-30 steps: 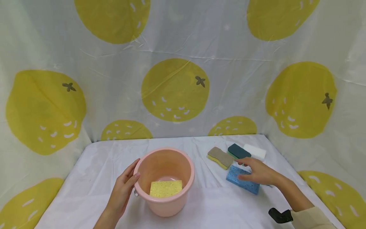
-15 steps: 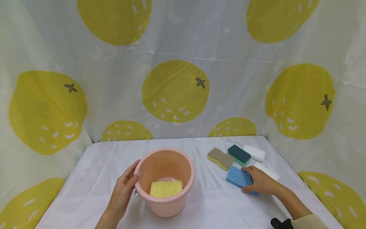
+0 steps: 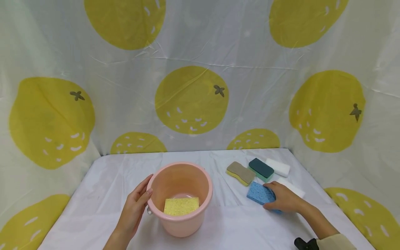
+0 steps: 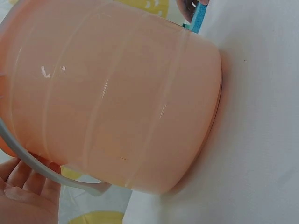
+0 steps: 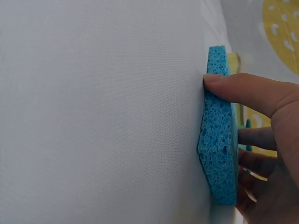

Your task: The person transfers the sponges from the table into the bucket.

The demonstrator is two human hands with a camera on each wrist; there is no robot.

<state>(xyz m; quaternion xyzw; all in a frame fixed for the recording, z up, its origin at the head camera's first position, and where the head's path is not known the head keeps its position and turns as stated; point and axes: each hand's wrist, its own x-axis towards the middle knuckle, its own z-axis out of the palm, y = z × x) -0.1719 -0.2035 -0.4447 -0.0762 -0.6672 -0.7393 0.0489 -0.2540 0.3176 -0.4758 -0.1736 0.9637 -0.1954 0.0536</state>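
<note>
A pink bucket (image 3: 184, 225) stands upright on the white-covered table, with a yellow sponge (image 3: 181, 206) lying inside it. My left hand (image 3: 132, 208) holds the bucket's left rim, thumb over the edge and fingers along the outer side. To the right, my right hand (image 3: 285, 197) grips a blue sponge (image 3: 260, 192) across its width. In the right wrist view the thumb presses one long side of the blue sponge (image 5: 218, 144), which lies on or very close to the cloth; the fingertips on the far side are partly hidden.
Behind the blue sponge lie a tan-and-yellow sponge (image 3: 241, 173), a dark green sponge (image 3: 261, 169) and a white block (image 3: 278, 167). Another white block (image 3: 291, 187) is partly covered by my right hand. A lemon-print curtain (image 3: 190, 100) encloses the table's back and sides.
My right hand has come down from above the blue sponge and taken hold of it by its sides. The left hand and the bucket have stayed in place.
</note>
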